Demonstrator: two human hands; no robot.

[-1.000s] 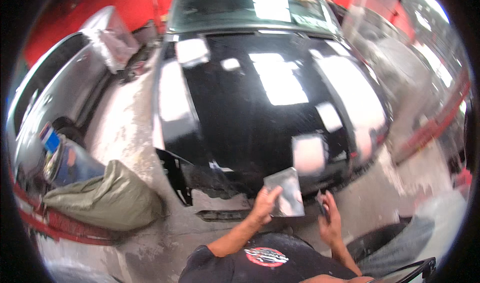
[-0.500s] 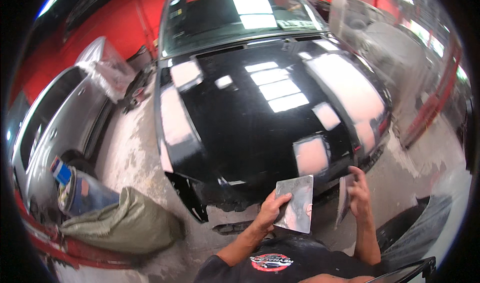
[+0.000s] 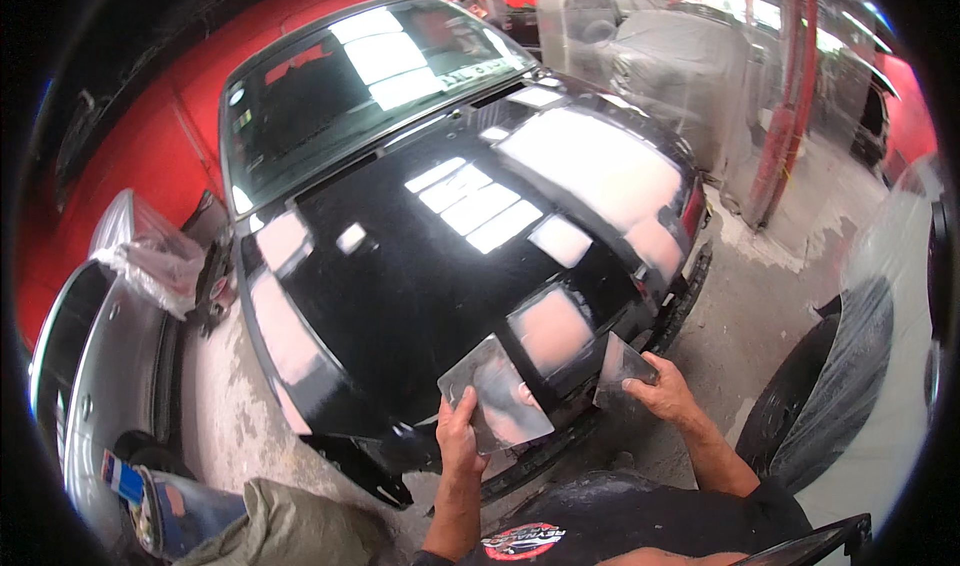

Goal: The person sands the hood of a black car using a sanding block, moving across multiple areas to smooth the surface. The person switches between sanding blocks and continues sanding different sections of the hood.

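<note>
- The left hand (image 3: 460,434) is clamped on a flat metallic-looking plate (image 3: 497,396), gripping its lower left side with the thumb laid over the face.
- The plate tilts in that grip, its long axis slanting in the view from upper left to lower right, its face turned up enough to show shiny, pinkish reflections or residue; which of these it is, I cannot tell.
- The right hand (image 3: 663,388) is closed on a thin grey spreader (image 3: 618,366), the thumb pressing on the near face. The free edge points left, toward the plate.
- Plate and spreader are apart: the spreader lies to the right of the plate, roughly level with it, with an open gap between. The two hands are apart as well.
- Beyond that gap, on the black hood (image 3: 400,296), sits a squarish pinkish patch (image 3: 553,328). It lies forward and right from the left hand, forward and left from the right hand.
- In the view, the spreader's free edge and the plate's upper right corner both come close to this patch; neither visibly touches it, and I cannot judge which hand is truly nearer.
</note>
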